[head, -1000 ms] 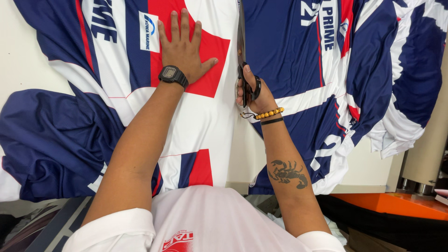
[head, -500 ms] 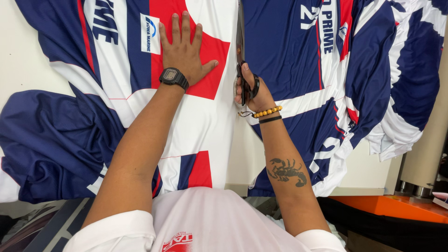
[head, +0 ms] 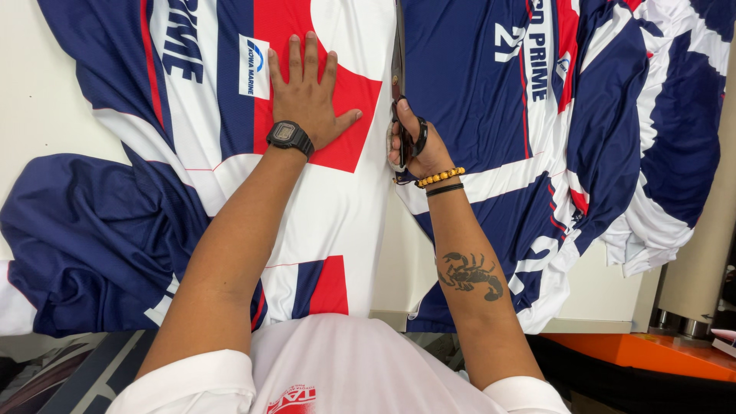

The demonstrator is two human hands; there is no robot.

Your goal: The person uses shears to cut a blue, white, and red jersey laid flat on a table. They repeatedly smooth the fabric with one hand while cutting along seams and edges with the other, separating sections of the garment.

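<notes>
Nearest me: white shirt (head: 345, 368) at the bottom edge, both forearms running up from it. One scorpion tattoo (head: 470, 274) on the right forearm. Orange surface (head: 652, 354) low right, past the table (head: 38, 107) edge.

Count: two hands, one pair of scissors, one watch, two wrist bands, printed fabric in two spreads.

Left hand (head: 310, 96): flat, palm down, five fingers splayed, pressing the left fabric (head: 337, 222) onto the table. It sits on a red patch, fingers pointing away from me. Holds nothing, just pins the cloth. One black watch (head: 289, 136) on that wrist.

Right hand (head: 418, 146): closed round the black handles of the scissors (head: 400, 115), fingers through the loops. One beaded band (head: 439, 177) and one black band (head: 445, 188) on the wrist.

Scissors sit at the gap between the two fabric spreads, just right of the left hand, touching the right edge of the left fabric. Long axis runs near to far, almost straight up the picture; blade points away from me, handles toward me. Blade shows as one thin dark strip up to the top edge. I can't tell whether the blades are apart or together.

Farther out: right fabric (head: 491, 100), mostly navy with white and red stripes, lies flat beside the cut line, then bunches into loose folds toward the right table edge. Left fabric has a navy sleeve shape spread out at far left, well apart from both hands.
</notes>
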